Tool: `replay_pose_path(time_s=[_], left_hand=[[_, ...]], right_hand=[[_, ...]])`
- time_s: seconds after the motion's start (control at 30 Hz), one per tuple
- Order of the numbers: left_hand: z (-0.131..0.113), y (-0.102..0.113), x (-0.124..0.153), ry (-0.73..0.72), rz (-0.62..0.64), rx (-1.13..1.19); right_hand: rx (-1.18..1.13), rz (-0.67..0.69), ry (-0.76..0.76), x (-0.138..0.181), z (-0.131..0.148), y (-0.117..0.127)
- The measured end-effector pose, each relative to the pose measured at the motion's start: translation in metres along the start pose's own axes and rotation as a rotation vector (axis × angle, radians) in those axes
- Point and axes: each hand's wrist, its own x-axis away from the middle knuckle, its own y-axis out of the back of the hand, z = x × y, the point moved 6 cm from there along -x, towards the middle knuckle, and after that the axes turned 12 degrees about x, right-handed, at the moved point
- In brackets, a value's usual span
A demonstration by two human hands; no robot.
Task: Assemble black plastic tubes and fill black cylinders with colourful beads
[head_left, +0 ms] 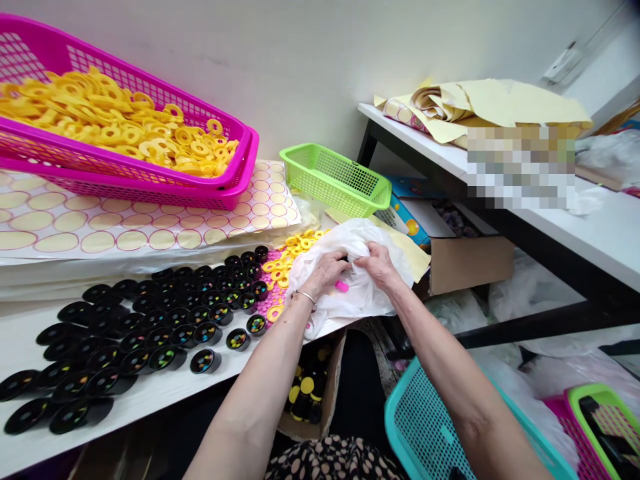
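Note:
A crumpled white plastic bag (367,301) lies at the right end of the white table, with both hands at its gathered middle. My left hand (331,271), a bracelet on its wrist, has its fingers curled onto the bag; a small dark patch shows by its fingertips. My right hand (379,266) pinches the film on the other side. Below the left fingers sits a small bright pink piece (341,287). Left of the bag, yellow rings (279,272) lie over small pink pieces (265,293). Many black cups (205,361) with coloured bits inside stand farther left.
Pink baskets (200,190) of yellow rings rest on sticker sheets (105,240). A green basket (335,187) stands behind the bag. Right are a cardboard box (470,263) and a second table (600,223). A turquoise basket (425,413) and a box of black-and-yellow pieces (330,400) sit below.

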Motion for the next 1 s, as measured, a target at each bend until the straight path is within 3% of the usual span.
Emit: replay_pose_path(time_s=[0.23, 0.73, 1.0], left_hand=[[-0.003, 0.002, 0.002, 0.008, -0.01, -0.001], [-0.007, 0.004, 0.005, 0.038, -0.044, 0.053], [-0.01, 0.003, 0.006, 0.047, -0.083, 0.179]], right_hand=[[0.005, -0.058, 0.015, -0.002, -0.001, 0.013], [0.118, -0.109, 0.046, 0.0, 0.004, 0.019], [0.166, -0.097, 0.049, -0.008, -0.01, 0.022]])
